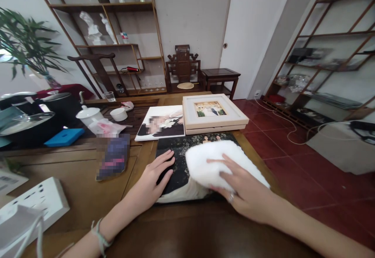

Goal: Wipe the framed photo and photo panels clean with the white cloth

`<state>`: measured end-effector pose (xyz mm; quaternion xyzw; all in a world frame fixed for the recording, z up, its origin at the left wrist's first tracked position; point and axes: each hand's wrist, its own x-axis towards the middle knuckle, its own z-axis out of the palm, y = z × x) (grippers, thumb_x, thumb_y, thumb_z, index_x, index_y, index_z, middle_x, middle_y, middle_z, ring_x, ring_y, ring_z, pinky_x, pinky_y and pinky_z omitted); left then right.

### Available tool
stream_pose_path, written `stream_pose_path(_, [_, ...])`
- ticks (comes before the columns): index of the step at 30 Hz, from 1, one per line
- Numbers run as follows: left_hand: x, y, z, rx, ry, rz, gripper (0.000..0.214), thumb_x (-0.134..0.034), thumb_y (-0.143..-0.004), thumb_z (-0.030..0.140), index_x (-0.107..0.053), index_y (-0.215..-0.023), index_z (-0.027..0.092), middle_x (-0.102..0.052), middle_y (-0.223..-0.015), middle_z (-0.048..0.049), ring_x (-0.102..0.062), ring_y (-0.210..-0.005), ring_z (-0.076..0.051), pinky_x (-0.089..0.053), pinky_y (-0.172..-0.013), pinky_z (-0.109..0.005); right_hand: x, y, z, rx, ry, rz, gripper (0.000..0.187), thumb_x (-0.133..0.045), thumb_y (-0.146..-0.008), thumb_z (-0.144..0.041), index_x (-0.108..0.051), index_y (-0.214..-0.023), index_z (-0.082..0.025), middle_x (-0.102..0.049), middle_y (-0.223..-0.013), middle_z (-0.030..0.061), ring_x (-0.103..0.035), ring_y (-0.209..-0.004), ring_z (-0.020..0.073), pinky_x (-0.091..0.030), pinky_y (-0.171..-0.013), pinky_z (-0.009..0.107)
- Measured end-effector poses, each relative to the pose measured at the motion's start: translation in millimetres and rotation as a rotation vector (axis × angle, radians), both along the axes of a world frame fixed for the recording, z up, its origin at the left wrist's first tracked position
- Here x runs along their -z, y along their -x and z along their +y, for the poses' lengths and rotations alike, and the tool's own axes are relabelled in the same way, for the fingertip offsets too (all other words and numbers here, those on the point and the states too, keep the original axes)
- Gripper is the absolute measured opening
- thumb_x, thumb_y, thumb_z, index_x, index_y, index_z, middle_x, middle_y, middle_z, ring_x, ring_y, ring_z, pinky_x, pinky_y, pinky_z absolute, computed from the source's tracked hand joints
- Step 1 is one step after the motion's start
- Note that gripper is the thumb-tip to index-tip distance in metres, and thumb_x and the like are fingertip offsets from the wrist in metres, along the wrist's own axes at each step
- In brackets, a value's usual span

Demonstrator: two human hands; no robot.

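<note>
A dark printed photo panel (180, 176) with a pale dress and white specks lies flat on the wooden table. On its left edge rests my left hand (155, 174), palm down with fingers stretched out and nothing held. My right hand (244, 189), wearing a ring, presses a fluffy white cloth (202, 158) onto the panel's right part. The fingers lie over the cloth; how far they curl into it is not clear. Much of the picture is hidden beneath the cloth.
Behind the panel are a light wooden framed photo (240, 118) on a box and a white-edged photo print (161, 133). At left stand a white teapot (89, 114), a cup (118, 114), a blue box (65, 137), a dark pouch (115, 156) and a power strip (55, 199).
</note>
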<state>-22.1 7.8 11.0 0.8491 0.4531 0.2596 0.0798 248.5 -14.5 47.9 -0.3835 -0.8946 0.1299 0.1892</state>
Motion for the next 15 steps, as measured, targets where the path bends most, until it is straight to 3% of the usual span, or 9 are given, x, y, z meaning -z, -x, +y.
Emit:
stream_pose_path(5, [-1.7, -0.7, 0.3, 0.012, -0.003, -0.023, 0.03, -0.042, -0.091, 0.023, -0.058, -0.115, 0.016, -0.052, -0.132, -0.0124, -0.044, -0.126, -0.024, -0.04, -0.102, -0.046, 1.4, 18.9, 61.8, 0.058, -0.097, 0.006, 0.029, -0.038, -0.094, -0.03, -0.063, -0.094, -0.016, -0.064, -0.107, 0.0117, -0.055, -0.105, 0.0289, -0.036, -0.096, 0.049])
stream_pose_path(8, [-1.1, -0.9, 0.4, 0.014, -0.002, -0.032, 0.03, -0.042, -0.091, 0.024, -0.058, -0.115, 0.016, -0.052, -0.132, -0.0124, -0.044, -0.126, -0.024, -0.04, -0.102, -0.046, 1.2, 23.6, 74.3, 0.058, -0.129, 0.006, 0.029, -0.037, -0.094, -0.03, -0.063, -0.091, -0.015, -0.063, -0.105, 0.0114, -0.055, -0.101, 0.0284, -0.038, -0.093, 0.048])
stream_pose_path(11, [0.5, -0.6, 0.4, 0.013, -0.006, -0.034, 0.03, -0.042, -0.091, 0.023, -0.058, -0.115, 0.015, -0.052, -0.132, -0.0127, -0.044, -0.126, -0.024, -0.04, -0.103, -0.046, 2.1, 21.6, 57.4, 0.057, -0.129, 0.025, 0.027, -0.039, -0.093, -0.029, -0.062, -0.094, -0.015, -0.062, -0.107, 0.0124, -0.052, -0.106, 0.0281, -0.031, -0.1, 0.052])
stream_pose_path(15, [2.5, 0.3, 0.4, 0.004, -0.015, -0.025, 0.03, -0.042, -0.091, 0.024, -0.058, -0.115, 0.017, -0.052, -0.133, -0.0117, -0.044, -0.126, -0.025, -0.041, -0.102, -0.047, 6.2, 14.7, 3.7, -0.026, -0.051, 0.032, 0.017, -0.047, -0.085, -0.019, -0.063, -0.087, -0.016, -0.059, -0.118, 0.0149, -0.045, -0.12, 0.0275, -0.019, -0.108, 0.055])
